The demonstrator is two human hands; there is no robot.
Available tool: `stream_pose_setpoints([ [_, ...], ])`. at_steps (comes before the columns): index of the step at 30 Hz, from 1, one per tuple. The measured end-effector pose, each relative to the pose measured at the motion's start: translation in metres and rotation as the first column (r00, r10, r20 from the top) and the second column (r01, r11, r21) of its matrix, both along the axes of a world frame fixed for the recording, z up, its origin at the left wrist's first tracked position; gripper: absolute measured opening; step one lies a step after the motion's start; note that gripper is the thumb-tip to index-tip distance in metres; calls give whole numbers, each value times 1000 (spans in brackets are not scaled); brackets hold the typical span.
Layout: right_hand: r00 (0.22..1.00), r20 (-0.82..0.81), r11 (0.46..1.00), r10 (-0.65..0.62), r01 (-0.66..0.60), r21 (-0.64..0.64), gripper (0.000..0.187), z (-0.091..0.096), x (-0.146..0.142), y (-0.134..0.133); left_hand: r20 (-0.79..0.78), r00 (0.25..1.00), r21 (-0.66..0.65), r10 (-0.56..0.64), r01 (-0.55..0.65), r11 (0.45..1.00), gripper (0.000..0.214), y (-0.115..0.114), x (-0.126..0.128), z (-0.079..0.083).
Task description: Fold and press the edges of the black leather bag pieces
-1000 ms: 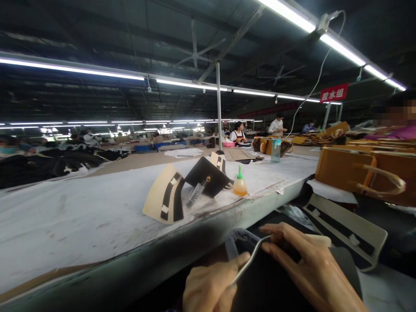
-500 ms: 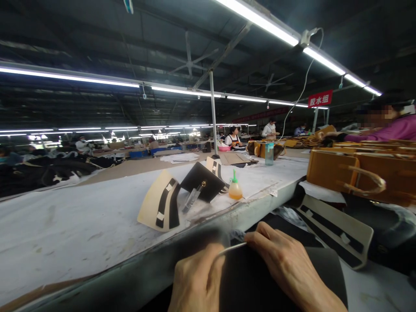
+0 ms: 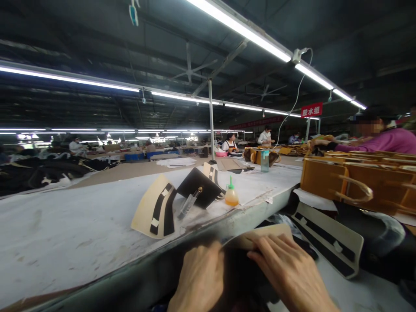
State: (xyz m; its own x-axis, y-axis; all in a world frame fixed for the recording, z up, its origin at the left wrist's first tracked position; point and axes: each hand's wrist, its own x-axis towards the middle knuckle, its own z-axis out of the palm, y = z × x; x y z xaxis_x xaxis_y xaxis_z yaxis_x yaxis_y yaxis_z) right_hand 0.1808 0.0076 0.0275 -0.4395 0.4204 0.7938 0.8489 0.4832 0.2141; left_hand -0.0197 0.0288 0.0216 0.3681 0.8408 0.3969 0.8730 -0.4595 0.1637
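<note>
At the bottom, both hands grip a dark bag panel with a beige side (image 3: 277, 230), which bends up beyond the fingers. My left hand (image 3: 201, 275) is closed on its left edge, its fingertips partly hidden. My right hand (image 3: 287, 264) presses fingers over the beige side, with the thumb against the dark face. Close ahead on the white-covered table stand a curved beige panel with black strips (image 3: 152, 208) and a black flap (image 3: 198, 187) with a small gold fitting. To the right lies another beige panel with a black strip (image 3: 329, 240).
A squeeze bottle of amber liquid (image 3: 232, 196) with a green nozzle stands near the edge of the table (image 3: 97, 225). Tan bags (image 3: 325, 177) are stacked at right, beside a person in purple (image 3: 386, 141). A clear teal-topped bottle (image 3: 264, 161) stands farther back.
The held panel has tilted, so its beige side now shows past my right hand; before, mainly its dark face and thin edge showed. The right fingers have spread over it. The view shifted slightly.
</note>
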Motion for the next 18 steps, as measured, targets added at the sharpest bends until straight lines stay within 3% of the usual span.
stream_pose_setpoints([
  [4,983,-175,997,62,-67,-25,14,11,34,-5,213,972,65,-100,88,994,28,-1,-30,8],
  [7,882,-466,975,74,-162,-151,21,12,47,6,280,951,123,-130,99,987,31,-8,-47,16],
  [10,698,-716,921,22,-292,-256,26,6,51,25,295,940,171,-171,124,977,31,-16,-55,19],
  [12,602,-799,882,-5,-373,-287,31,2,52,35,309,932,199,-191,133,971,32,-21,-57,17],
  [18,442,-883,707,-158,-574,-414,34,0,51,30,455,857,320,-242,96,942,31,-37,-54,6],
])
